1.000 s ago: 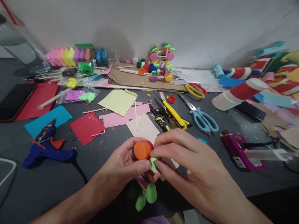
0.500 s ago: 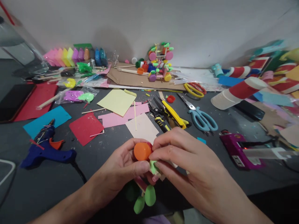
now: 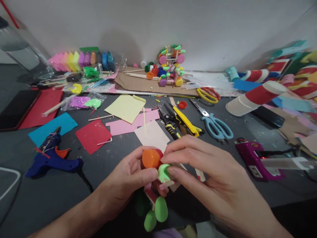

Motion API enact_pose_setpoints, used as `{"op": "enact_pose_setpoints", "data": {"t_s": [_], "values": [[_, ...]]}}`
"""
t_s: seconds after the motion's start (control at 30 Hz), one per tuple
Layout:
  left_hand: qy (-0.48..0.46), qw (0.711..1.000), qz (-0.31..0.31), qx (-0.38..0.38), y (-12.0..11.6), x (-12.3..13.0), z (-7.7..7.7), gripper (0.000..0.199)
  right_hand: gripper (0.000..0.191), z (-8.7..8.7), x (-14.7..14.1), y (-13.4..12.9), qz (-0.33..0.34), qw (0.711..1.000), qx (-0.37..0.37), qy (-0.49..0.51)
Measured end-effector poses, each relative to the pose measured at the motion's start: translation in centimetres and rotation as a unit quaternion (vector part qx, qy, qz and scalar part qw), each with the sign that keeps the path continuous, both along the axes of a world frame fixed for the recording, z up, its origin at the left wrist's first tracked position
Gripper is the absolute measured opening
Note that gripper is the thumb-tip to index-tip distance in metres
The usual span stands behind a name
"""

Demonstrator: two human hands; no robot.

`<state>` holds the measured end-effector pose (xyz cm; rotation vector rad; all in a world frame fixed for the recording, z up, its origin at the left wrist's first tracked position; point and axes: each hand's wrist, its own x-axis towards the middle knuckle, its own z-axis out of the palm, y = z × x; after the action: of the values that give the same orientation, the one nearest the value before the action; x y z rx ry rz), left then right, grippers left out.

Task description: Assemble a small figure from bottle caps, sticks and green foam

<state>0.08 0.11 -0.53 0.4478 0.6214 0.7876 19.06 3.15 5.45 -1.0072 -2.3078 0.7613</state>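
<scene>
My left hand (image 3: pixel 131 175) is closed round a small handmade craft model, its thumb against a lump of light green clay (image 3: pixel 163 172). An orange bottle cap (image 3: pixel 151 158) sits at the model's top, with a red piece behind it, partly hidden. Below the clay, a pink-tipped stick (image 3: pixel 166 185) pokes out. Two green clay ovals (image 3: pixel 161 209) hang from the model's lower end, over the table's front edge. My right hand (image 3: pixel 200 172) comes in from the right, fingers bent; its thumb touches the clay and its fingertips are beside the red piece.
A blue glue gun (image 3: pixel 54 155) lies left. Coloured paper (image 3: pixel 126 107), a yellow cutter (image 3: pixel 185 120), pliers (image 3: pixel 167 114) and blue-handled scissors (image 3: pixel 213 122) are beyond my hands. A purple power strip (image 3: pixel 255 160) lies right. Similar colourful models (image 3: pixel 170 67) stand at the back.
My right thumb and fingers have spread apart slightly, and more of the light green clay and the pink-tipped stick shows. My left hand keeps its hold on the model.
</scene>
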Motion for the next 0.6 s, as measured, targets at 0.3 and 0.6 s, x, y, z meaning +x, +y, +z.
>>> {"op": "enact_pose_setpoints", "data": {"t_s": [0.3,0.6], "values": [[-0.021,1.0,-0.007,0.016,0.02,-0.06,-0.11,0.029,0.012,0.1,0.02,-0.04,-0.001,1.0,-0.002,-0.006],[-0.005,1.0,0.019,0.02,-0.05,-0.5,0.09,0.034,0.021,-0.54,0.16,-0.37,-0.053,0.998,0.012,-0.008]]}}
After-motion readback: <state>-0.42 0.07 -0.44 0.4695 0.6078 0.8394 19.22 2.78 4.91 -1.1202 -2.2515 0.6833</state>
